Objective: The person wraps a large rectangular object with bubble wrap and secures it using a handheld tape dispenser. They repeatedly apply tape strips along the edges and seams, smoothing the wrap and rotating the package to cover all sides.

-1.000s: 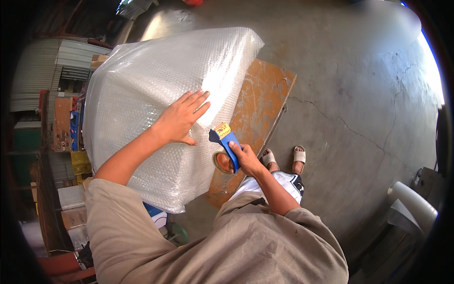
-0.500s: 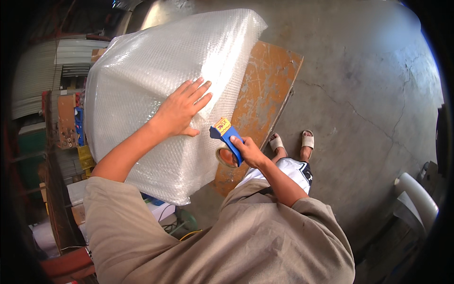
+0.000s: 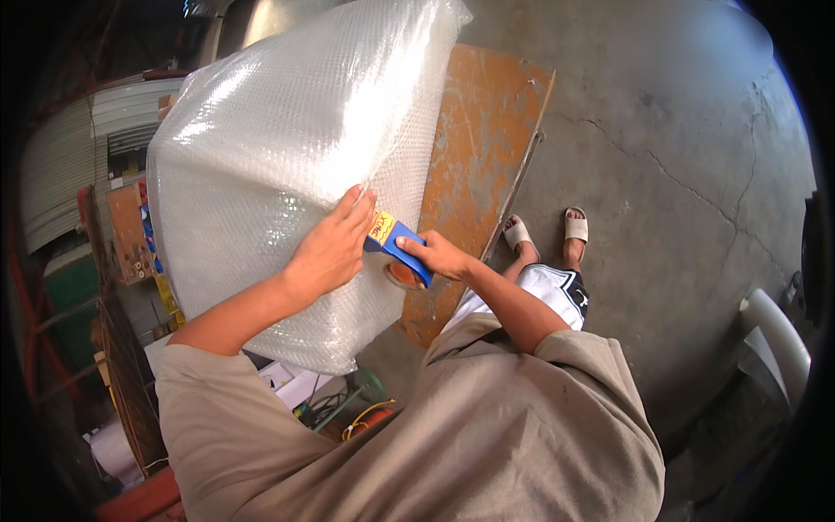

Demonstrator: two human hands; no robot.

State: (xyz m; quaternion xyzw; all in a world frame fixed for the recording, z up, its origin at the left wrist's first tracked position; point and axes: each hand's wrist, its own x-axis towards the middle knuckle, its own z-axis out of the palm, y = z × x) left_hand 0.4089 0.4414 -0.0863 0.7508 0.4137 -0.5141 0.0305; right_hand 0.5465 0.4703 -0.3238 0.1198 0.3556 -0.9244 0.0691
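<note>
A large bundle covered in clear bubble wrap [image 3: 252,165] lies on a scuffed orange-brown board [image 3: 487,113]. My left hand [image 3: 329,252] rests on the wrap with its fingers stretched out close together, near the bundle's right side. In my right hand [image 3: 441,256] is a blue tape dispenser [image 3: 410,246] with a yellow printed front. Its head meets the left hand's fingers and sits just over the wrap. Below the handle hangs a roll of tape [image 3: 403,275]. Whether the tape touches the wrap is hidden.
Cracked concrete floor [image 3: 661,174] stretches off to the right, where a white roll of sheeting [image 3: 774,344] stands. Shelving and stacked panels [image 3: 61,161] fill the left side. Cables [image 3: 326,409] lie beneath the bundle's near end. My sandalled feet are beside the board.
My left hand has slid down and its spread fingers have come together. The dispenser has moved left, up against those fingers. The view has shifted slightly.
</note>
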